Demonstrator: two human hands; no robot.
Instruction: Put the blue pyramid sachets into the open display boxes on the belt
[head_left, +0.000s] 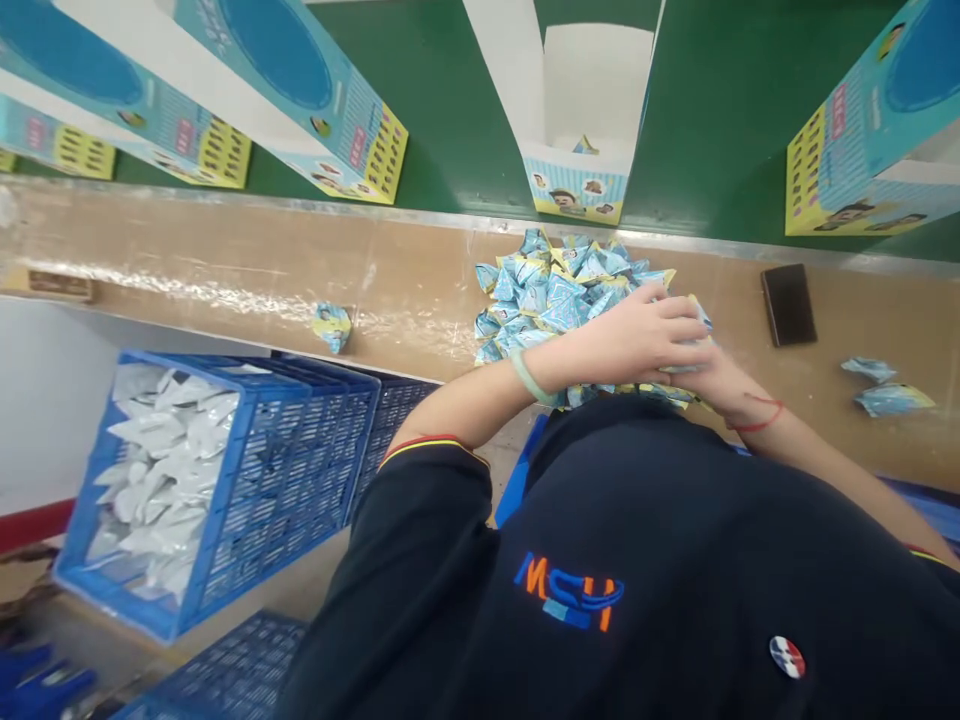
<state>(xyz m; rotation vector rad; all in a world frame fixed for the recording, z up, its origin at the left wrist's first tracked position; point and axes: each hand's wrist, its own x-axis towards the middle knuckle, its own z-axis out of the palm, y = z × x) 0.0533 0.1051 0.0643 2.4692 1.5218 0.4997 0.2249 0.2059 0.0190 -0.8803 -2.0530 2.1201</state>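
Note:
A heap of small blue-and-yellow triangular packets [551, 285] lies on the brown bench. My left hand [645, 335] rests on the near right side of the heap, fingers curled over several packets. My right hand [709, 380] sits under and just behind it, mostly hidden, closed around the same clutch of packets. An open printed carton [577, 190] stands on the green belt behind the heap, one packet visible inside it.
More printed cartons [300, 90] [862, 140] lie on the green belt [450, 110]. A lone packet [332, 325], two loose packets [889, 390] and a dark block [787, 303] lie on the bench. A blue crate [225, 480] of silver-white pouches stands lower left.

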